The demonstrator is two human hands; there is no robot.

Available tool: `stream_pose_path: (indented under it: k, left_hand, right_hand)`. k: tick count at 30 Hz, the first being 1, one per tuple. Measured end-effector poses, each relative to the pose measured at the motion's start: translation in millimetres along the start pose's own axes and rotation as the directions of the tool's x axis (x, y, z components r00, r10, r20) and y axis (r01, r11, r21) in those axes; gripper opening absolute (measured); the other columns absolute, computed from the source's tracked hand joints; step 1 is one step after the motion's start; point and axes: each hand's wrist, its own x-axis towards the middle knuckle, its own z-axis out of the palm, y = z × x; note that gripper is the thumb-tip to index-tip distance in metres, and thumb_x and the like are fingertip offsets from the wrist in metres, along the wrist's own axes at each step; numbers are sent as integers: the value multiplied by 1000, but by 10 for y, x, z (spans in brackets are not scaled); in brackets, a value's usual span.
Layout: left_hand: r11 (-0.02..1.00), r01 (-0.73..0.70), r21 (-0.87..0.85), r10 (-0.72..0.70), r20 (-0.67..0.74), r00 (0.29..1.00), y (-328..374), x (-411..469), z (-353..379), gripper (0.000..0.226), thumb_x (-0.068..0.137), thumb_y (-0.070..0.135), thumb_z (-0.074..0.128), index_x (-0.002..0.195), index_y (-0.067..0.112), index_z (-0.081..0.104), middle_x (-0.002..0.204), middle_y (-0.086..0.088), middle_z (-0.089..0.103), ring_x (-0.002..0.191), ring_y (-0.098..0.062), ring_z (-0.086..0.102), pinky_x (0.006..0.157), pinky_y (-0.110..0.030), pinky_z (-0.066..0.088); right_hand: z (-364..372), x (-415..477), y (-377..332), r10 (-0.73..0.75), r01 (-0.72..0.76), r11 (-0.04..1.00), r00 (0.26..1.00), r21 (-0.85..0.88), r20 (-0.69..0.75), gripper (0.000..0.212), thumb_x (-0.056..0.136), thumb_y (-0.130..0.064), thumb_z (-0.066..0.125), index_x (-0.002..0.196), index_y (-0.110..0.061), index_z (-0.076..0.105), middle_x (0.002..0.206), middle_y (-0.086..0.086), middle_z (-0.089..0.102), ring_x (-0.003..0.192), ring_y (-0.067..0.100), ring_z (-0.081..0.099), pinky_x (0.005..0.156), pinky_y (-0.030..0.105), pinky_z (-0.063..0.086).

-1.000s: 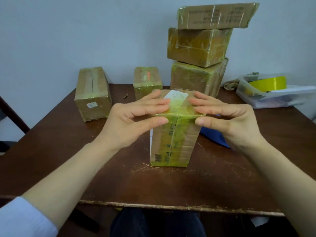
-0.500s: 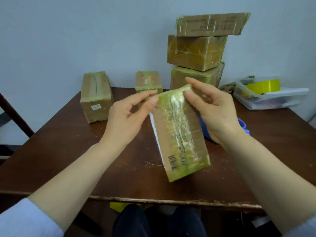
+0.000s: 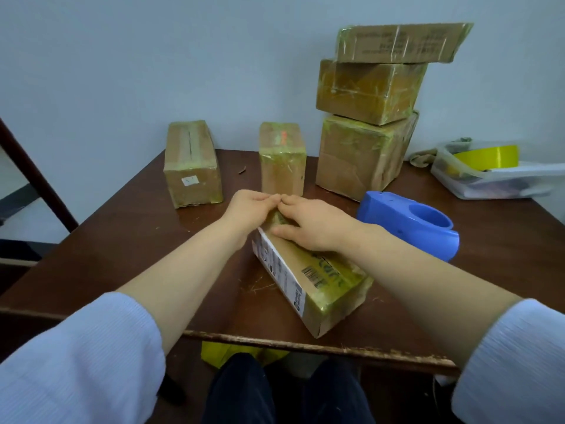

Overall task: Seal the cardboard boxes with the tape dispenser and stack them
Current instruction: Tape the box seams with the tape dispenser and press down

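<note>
Box flat on table, gripped at far end by left hand and right hand, fingers curled over that end, tips touching. Long axis from grip back toward near edge, skewed rightward. Dispenser just right of right hand; stack beyond grip, further right, likely nearer right hand.

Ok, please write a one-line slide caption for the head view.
Left hand and right hand hold the far end of a taped box beside the blue tape dispenser.
</note>
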Motion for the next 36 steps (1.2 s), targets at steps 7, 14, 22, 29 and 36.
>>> stream_pose_path:
  k: [7,14,22,29,36]
  left_hand:
    - [982,-81,171,85,-18,996,-142,99,33,44,91,33,61,58,6,54,59,-10,40,57,-21,35,63,-29,31]
    - [928,-76,365,113,-80,990,-176,140,65,55,92,44,56,47,16,38,48,1,36,51,-23,37,61,-31,32]
    - [926,-98,364,128,-60,990,-163,121,74,50,93,44,54,66,3,62,60,-5,50,60,-25,48,65,-31,39]
    - [954,-128,272,151,-65,986,-148,25,127,48,99,33,46,56,12,40,58,-6,37,62,-24,39,65,-32,30]
    - [996,-56,68,60,-55,997,-228,-188,29,72,89,28,62,150,23,24,151,-1,30,131,-21,39,106,-37,37]
  right_hand:
    - [79,-236,-29,-58,43,984,995,-173,-84,43,101,-37,32,124,-9,56,138,5,49,115,25,52,92,34,40]
    - [90,-919,-16,-113,109,989,993,-97,-39,43,102,-34,30,138,-19,47,152,-5,34,135,14,35,107,32,31]
    - [282,-1433,37,-148,144,989,932,-36,-330,37,87,-36,45,88,-16,75,102,0,73,95,16,69,74,32,59]
    - [231,-1399,-14,323,-278,924,934,262,-151,99,58,-80,57,142,-55,11,155,0,11,143,19,17,105,43,37]
    - [363,-1109,-45,322,-285,942,914,177,-247,83,70,-63,64,143,-46,28,149,3,16,133,22,18,106,34,29]
